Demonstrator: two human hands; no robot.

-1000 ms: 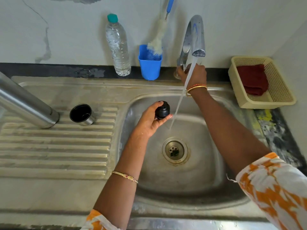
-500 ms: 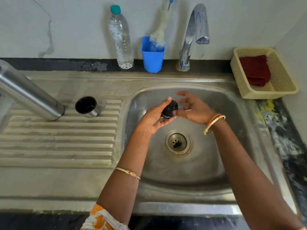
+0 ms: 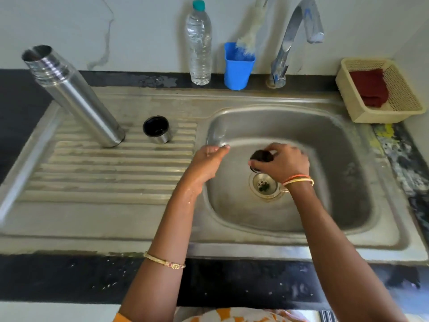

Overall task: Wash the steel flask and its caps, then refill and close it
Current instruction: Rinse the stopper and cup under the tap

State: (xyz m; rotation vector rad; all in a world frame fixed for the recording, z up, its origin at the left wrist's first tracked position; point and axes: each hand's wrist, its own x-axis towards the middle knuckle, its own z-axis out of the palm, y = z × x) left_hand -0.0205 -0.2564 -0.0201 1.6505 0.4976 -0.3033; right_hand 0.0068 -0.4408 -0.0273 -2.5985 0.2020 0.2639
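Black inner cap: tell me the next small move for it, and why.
Probably set the black inner cap, held by the right hand over the sink basin, on the drainboard beside the steel cup cap. The tap shows no water, the left hand holds nothing, and the steel flask stands open there.

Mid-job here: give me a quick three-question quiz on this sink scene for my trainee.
1. True or false: the steel flask lies flat in the sink basin.
2. Which hand holds the black inner cap?
3. The steel outer cap stands on: A) the basket, B) the drainboard, C) the basin floor.

Key: 1 false, it stands open on the drainboard. 2 the right hand. 3 B.
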